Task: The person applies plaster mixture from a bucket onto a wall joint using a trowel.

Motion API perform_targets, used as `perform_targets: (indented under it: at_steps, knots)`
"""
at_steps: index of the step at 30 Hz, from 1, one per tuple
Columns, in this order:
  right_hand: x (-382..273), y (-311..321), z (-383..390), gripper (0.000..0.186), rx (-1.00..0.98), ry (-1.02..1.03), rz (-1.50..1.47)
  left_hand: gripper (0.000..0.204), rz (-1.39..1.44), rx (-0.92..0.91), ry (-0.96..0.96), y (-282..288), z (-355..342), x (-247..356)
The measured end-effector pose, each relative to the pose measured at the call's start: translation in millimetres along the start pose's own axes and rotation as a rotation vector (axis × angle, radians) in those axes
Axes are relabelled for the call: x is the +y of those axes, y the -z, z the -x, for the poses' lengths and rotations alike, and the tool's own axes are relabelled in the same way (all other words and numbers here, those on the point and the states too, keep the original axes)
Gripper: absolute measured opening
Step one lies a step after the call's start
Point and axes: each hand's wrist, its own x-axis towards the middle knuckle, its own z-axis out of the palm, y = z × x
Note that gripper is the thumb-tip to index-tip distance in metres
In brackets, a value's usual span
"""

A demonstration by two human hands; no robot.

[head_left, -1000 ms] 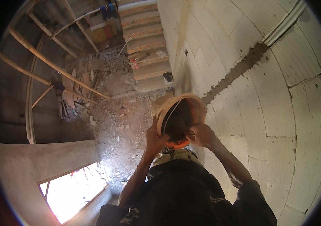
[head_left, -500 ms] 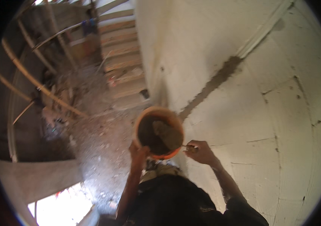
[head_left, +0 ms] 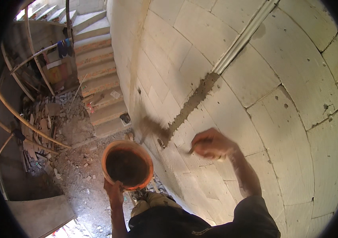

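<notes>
My left hand (head_left: 114, 193) grips the near rim of an orange bucket (head_left: 140, 185), which holds dark grey mortar (head_left: 126, 168). In front of the wall, my right hand (head_left: 212, 144) is closed round the handle of a trowel (head_left: 155, 127). The trowel's blade is smeared by motion near the lower end of a mortar-filled strip (head_left: 195, 99); I cannot tell whether it touches the wall. This rough grey strip runs diagonally up the pale block wall (head_left: 256, 119) to light-coloured conduits (head_left: 242, 33) set in a groove.
Steps (head_left: 99, 87) climb at the far left beside the wall. Rubble and scrap wood (head_left: 56, 119) lie on the floor to the left, among leaning poles (head_left: 30, 123). A small dark container (head_left: 125, 119) sits on a low step.
My right hand has lifted the trowel out of the bucket and swung it up to the wall. In the picture, the bucket now sits lower and farther left, still in my left hand.
</notes>
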Motion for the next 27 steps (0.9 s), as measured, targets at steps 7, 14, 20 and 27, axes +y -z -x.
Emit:
perform_targets:
  at_steps: [7,14,20,27]
  knots:
    - [-19,103,52,0.032,0.934,0.468,-0.11,0.069,-0.021,0.108,-0.027,18,-1,8]
    - [25,65,43,0.026,0.948,0.352,0.121,0.071,-0.036,0.185,0.05,14,-7,7]
    - [63,79,-49,0.026,1.054,0.311,0.857,0.081,0.037,0.114,0.063,9,-4,4]
    - [46,109,-121,0.031,1.341,0.238,1.13,0.08,-0.01,0.122,0.101,12,4,1]
